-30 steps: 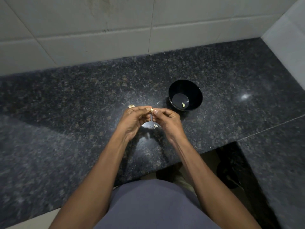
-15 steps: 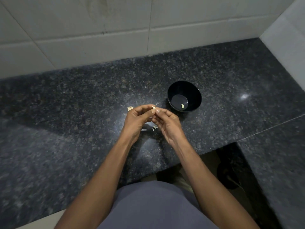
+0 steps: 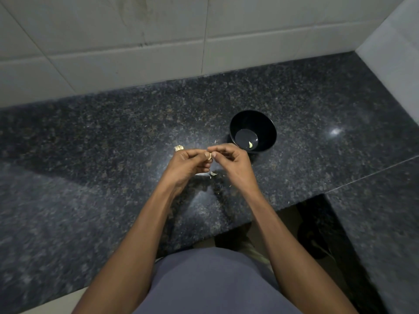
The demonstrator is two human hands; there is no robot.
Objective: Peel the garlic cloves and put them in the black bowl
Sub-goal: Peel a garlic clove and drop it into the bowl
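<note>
A garlic clove [image 3: 209, 155] sits pinched between the fingertips of both hands, held above the counter [image 3: 113, 155]. The left hand [image 3: 188, 164] grips it from the left with thumb and curled fingers; the right hand [image 3: 233, 163] meets it from the right, thumb and forefinger closed on the clove's upper end. The two hands touch at the clove, knuckles up. How much skin remains on the clove cannot be told at this size.

The black bowl [image 3: 267, 125] stands just beyond and to the right of the right hand, upright on the counter, apart from the fingers. One peeled clove [image 3: 250, 145] lies on the bowl's floor, toward the side nearest the hands.

Beyond the left hand's knuckles, a pale lump of garlic [image 3: 178, 148] rests on the counter, close to the fingers; whether it touches them cannot be told. Beneath the gap between the hands lie scraps of peel [image 3: 212, 173]; a small fleck lies just beyond the hands, toward the bowl.

The counter runs wide to the left of the left hand and to the right past the bowl. Its near edge passes under the forearms, with a step-back corner below the right forearm. A tiled wall [image 3: 136, 53] closes the far side beyond the bowl, and a second wall rises at far right.
</note>
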